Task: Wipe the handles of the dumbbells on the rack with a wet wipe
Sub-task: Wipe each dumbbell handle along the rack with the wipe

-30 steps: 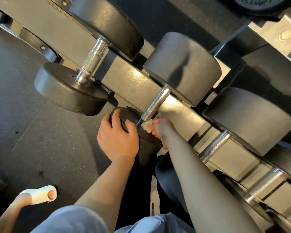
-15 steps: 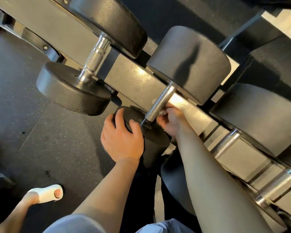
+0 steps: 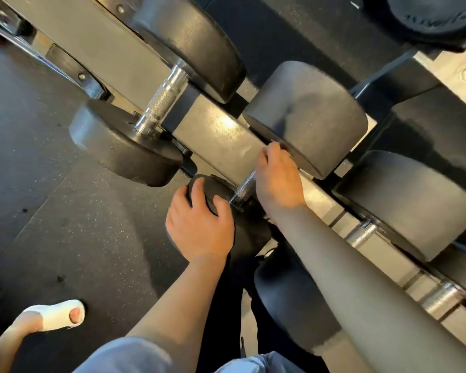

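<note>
Both hands on one dumbbell: right hand (image 3: 276, 179) fingers curled, now higher up the handle (image 3: 244, 187).

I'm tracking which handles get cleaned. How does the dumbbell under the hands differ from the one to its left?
The middle dumbbell has its handle mostly covered by the right hand, which is curled round it; the left dumbbell has a fully bare handle. The left hand rests on the middle dumbbell's near end; nothing touches the left one. Both sit on the rack, with dark round ends and knurled metal handles.
</note>
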